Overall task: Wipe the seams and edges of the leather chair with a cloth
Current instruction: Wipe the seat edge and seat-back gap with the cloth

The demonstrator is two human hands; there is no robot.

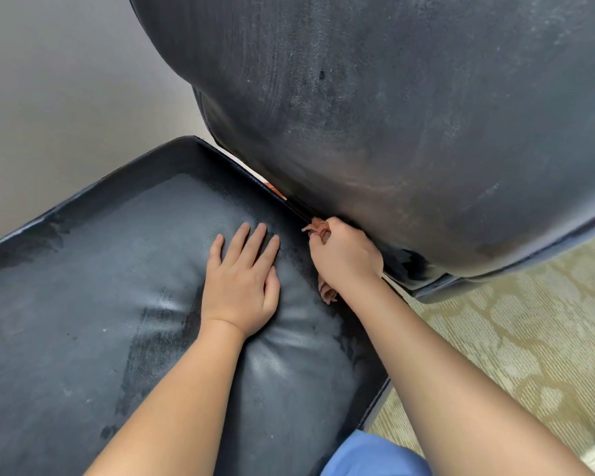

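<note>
My right hand [346, 254] has a tight grip on the cloth [318, 228], wiping the seat's [83, 304] back seam. Left hand [243, 276] presses flat. Next I slide along.

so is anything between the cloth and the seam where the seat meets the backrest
Nothing visible. The right hand grips the cloth and its front end already sits at the seam. The left hand lies flat on the seat cushion, beside the seam, not across it.

Most of the cloth [318, 228] inside the right hand [346, 252].
</note>
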